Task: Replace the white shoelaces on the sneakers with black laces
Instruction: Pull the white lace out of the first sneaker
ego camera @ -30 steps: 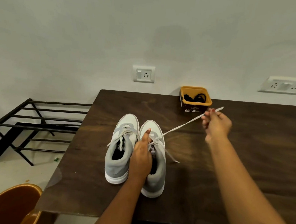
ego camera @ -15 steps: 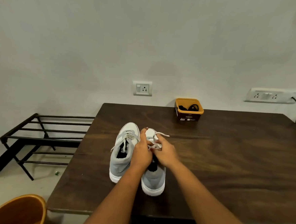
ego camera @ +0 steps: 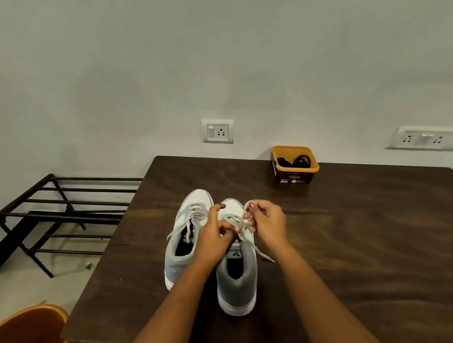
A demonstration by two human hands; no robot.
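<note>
White lace [ego camera: 228, 219] was threaded in the right-hand sneaker [ego camera: 238, 279], beside the left-hand sneaker [ego camera: 180, 259] on the table [ego camera: 348, 247]. Your right hand [ego camera: 267, 225] pinched a raised loop; your left hand [ego camera: 212, 240] pinched the lace at the eyelets, apparently bracing for unthreading. Black laces [ego camera: 300, 160] sat in the yellow tub [ego camera: 293, 176], well apart.
</note>
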